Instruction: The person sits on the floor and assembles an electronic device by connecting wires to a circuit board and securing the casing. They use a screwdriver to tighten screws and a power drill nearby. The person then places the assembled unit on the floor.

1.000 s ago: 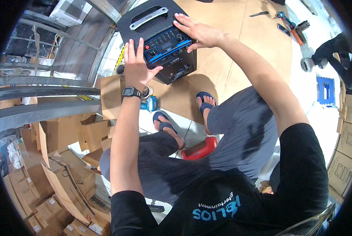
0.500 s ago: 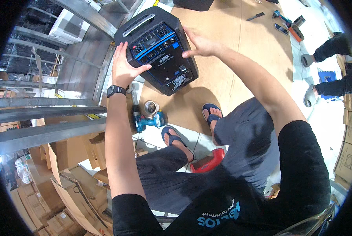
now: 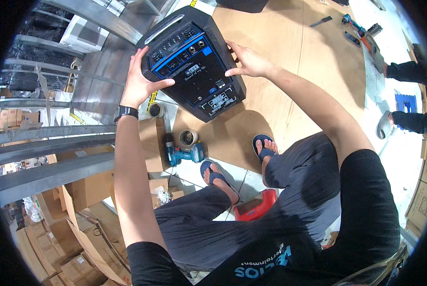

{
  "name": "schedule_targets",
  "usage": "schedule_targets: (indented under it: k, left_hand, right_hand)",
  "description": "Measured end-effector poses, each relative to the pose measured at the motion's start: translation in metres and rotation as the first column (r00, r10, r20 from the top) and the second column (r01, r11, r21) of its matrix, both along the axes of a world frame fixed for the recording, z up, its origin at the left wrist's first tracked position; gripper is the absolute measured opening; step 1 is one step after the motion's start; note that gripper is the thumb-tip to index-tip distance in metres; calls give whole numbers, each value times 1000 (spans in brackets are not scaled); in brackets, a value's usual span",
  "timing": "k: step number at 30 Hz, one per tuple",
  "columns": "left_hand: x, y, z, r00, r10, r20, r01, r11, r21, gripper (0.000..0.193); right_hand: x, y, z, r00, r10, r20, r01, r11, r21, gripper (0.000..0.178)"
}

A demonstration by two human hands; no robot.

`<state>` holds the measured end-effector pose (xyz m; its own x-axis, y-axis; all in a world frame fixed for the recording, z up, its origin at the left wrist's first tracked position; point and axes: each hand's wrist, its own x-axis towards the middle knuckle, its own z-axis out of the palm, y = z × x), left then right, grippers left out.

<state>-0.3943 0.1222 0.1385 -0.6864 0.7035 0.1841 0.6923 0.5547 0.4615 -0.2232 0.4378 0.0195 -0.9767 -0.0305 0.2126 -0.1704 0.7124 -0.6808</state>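
Observation:
A black loudspeaker (image 3: 193, 78) stands in front of me with its control panel of knobs and sockets turned up toward me and a carry handle (image 3: 164, 28) at its far end. My left hand (image 3: 139, 86) clasps its left edge, the thumb lying over the panel's rim. On the opposite edge, my right hand (image 3: 249, 62) grips with the fingers on the side and the thumb on the front. Some fingertips of both hands are hidden against the cabinet. Just below the speaker, a teal cordless drill (image 3: 187, 155) lies beside an open round tub (image 3: 188, 138) of small dark pieces.
A brown cardboard sheet (image 3: 308, 81) covers the floor. Toward the far right lie a knife (image 3: 321, 21), a phone (image 3: 352, 39) and another power drill (image 3: 348, 21). Another person's feet (image 3: 384, 126) are at right. Metal racking (image 3: 56, 155) and cartons (image 3: 75, 271) flank my left; a red stool (image 3: 257, 206) is below.
The whole view has shifted slightly. My left hand sits a little farther out along the speaker's left edge. One foot of the other person has moved toward the tools.

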Motion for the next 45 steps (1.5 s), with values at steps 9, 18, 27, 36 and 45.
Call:
schedule_targets:
  k: [9, 18, 27, 36, 45]
  left_hand:
    - [-10, 2, 0, 994, 38, -105, -36, 999, 27, 110]
    - [10, 8, -31, 976, 95, -194, -53, 976, 213, 131]
    - [63, -2, -47, 966, 79, -246, 12, 938, 347, 127]
    - [124, -14, -73, 966, 145, -213, -61, 931, 360, 119]
    - [171, -35, -104, 984, 131, -123, -78, 927, 368, 99]
  right_hand:
    - [-6, -9, -15, 994, -92, -61, 97, 991, 90, 106]
    - [-17, 2, -9, 997, -74, 13, 72, 990, 118, 104]
    - [-21, 23, 75, 997, -65, 49, 68, 995, -71, 104]
    - [-125, -73, 110, 996, 82, -46, -53, 892, 449, 59]
    - [-115, -73, 86, 980, 193, 51, -195, 868, 456, 77]
